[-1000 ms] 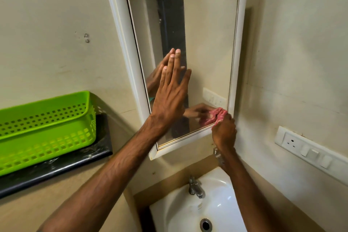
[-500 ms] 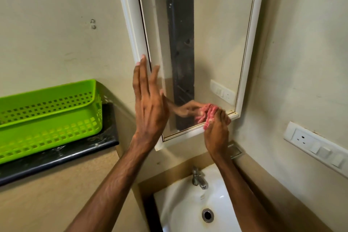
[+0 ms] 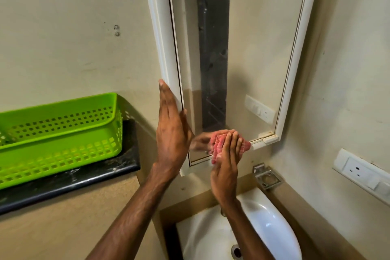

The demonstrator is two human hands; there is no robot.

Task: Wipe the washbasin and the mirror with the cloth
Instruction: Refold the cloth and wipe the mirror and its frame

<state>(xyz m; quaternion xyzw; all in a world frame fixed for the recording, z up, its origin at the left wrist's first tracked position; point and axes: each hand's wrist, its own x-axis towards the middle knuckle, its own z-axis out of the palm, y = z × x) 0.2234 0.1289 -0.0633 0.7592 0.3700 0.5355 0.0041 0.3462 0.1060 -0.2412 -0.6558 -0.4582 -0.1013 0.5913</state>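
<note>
Cloth (image 3: 217, 146), pink, under straight fingers of right hand (image 3: 225, 172) on mirror (image 3: 253, 48); left hand (image 3: 171, 133) flat against frame (image 3: 158, 27)

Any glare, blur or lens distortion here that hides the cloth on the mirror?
Head view: wide-angle bowing tilts the mirror and socket plate; light is soft and even, no glare on the glass, one highlight on the washbasin; the cloth under the right hand is slightly soft but readable; left hand sharp.
</note>
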